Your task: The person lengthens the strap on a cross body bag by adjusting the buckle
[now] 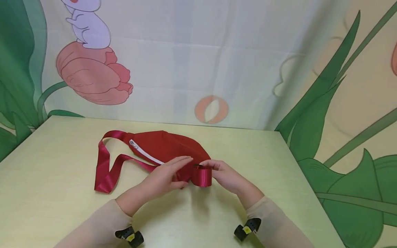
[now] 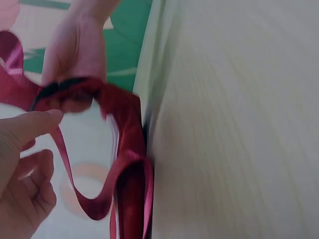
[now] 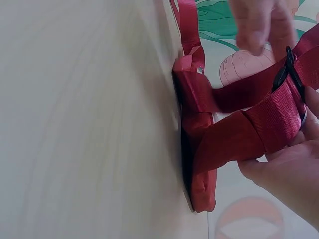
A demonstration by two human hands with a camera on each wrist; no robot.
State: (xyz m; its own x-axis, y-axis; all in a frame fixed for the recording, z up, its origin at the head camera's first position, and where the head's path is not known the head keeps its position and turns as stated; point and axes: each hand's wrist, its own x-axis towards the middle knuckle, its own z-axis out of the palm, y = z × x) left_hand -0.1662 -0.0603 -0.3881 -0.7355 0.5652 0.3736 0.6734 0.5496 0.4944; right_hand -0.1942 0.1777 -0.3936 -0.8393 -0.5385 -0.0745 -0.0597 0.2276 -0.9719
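A red waist bag (image 1: pixel 173 144) with a white zipper (image 1: pixel 145 151) lies on the table. Its shiny crimson strap (image 1: pixel 103 172) loops out to the left. My right hand (image 1: pixel 226 175) grips the raised strap end at the bag's right, where a black buckle (image 3: pixel 291 74) shows in the right wrist view. My left hand (image 1: pixel 162 175) is held over the bag's front edge, thumb and fingers spread apart. In the left wrist view, the left thumb (image 2: pixel 37 124) overlaps the strap beside the buckle. From the right wrist, the left fingers (image 3: pixel 254 30) appear just above the strap, apart from the buckle.
The pale table (image 1: pixel 62 165) extends around the bag on all sides. A printed curtain (image 1: pixel 173 69) hangs along its back edge, with more leaf-patterned cloth (image 1: pixel 350 193) at the right. Each sleeve carries a small black wrist camera (image 1: pixel 248 229).
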